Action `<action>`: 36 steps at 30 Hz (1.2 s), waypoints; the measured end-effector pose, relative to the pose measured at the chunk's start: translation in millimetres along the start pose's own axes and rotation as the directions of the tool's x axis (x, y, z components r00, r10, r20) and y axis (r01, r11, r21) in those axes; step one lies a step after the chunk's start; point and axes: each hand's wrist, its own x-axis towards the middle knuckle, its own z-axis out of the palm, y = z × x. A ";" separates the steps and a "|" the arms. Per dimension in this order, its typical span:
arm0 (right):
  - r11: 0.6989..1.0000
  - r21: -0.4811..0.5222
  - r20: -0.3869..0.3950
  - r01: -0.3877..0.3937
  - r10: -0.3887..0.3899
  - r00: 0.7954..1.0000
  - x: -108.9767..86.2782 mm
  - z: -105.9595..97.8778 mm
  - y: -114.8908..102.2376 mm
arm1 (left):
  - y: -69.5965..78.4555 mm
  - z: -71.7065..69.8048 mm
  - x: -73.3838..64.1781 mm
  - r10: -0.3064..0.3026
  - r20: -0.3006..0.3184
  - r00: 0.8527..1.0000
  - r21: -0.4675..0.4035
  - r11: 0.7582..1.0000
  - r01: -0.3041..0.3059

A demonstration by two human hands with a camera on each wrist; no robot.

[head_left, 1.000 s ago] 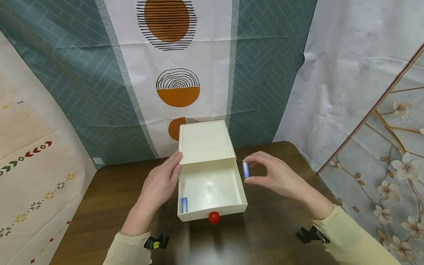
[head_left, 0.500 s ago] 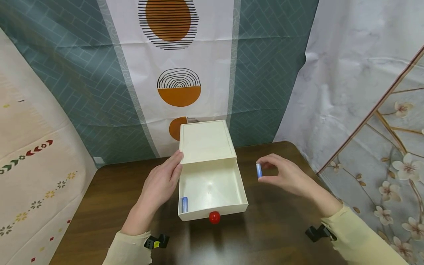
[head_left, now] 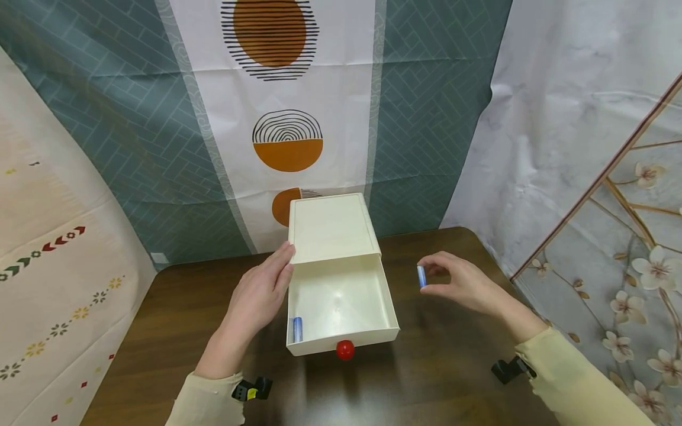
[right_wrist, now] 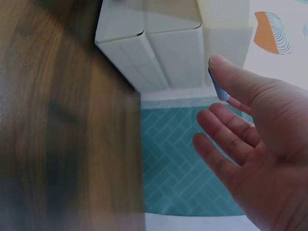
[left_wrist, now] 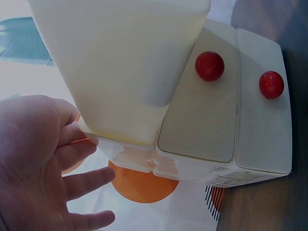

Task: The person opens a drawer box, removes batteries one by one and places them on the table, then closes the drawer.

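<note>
A cream drawer cabinet (head_left: 333,228) stands on the table, its top drawer (head_left: 346,296) pulled out. My left hand (head_left: 258,290) touches the cabinet's left side near the front edge, fingers fairly straight in the left wrist view. One blue cylindrical battery (head_left: 298,329) lies in the drawer's front left corner. Off to the right of the cabinet, my right hand (head_left: 469,286) pinches another blue battery (head_left: 421,276) upright between thumb and finger. In the right wrist view the thumb covers much of that battery (right_wrist: 221,90), and the other fingers are spread apart from it.
A red round knob (head_left: 345,349) juts from the open drawer's front. Two lower drawers, with red knobs (left_wrist: 210,66), are closed. The dark wooden table (head_left: 426,378) ends at a patterned cloth (head_left: 426,118) behind, and a floral cloth (head_left: 613,236) hangs on the right.
My right hand has moved right, away from the drawer, with the battery still pinched, then slightly lower. The left hand and the cabinet have stayed in place.
</note>
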 end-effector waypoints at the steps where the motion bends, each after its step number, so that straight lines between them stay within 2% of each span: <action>1: 1.000 0.001 0.002 -0.002 0.002 1.000 0.3 0.5 2.0 | -0.2 0.0 -0.2 -0.001 0.000 1.000 -0.001 1.000 0.001; 10: 1.000 0.019 0.021 -0.024 0.023 1.000 1.8 9.0 22.5 | -0.6 0.0 -0.9 -0.026 0.020 0.999 -0.008 1.000 0.026; 23: 0.999 0.040 0.052 -0.024 0.022 0.998 3.1 25.5 54.7 | 0.6 1.4 -0.5 -0.027 0.023 0.999 -0.009 1.000 0.027; 36: 0.999 -0.027 0.061 0.024 -0.023 0.998 7.0 46.4 73.9 | 0.9 1.3 -1.0 -0.027 0.017 0.999 -0.006 1.000 0.027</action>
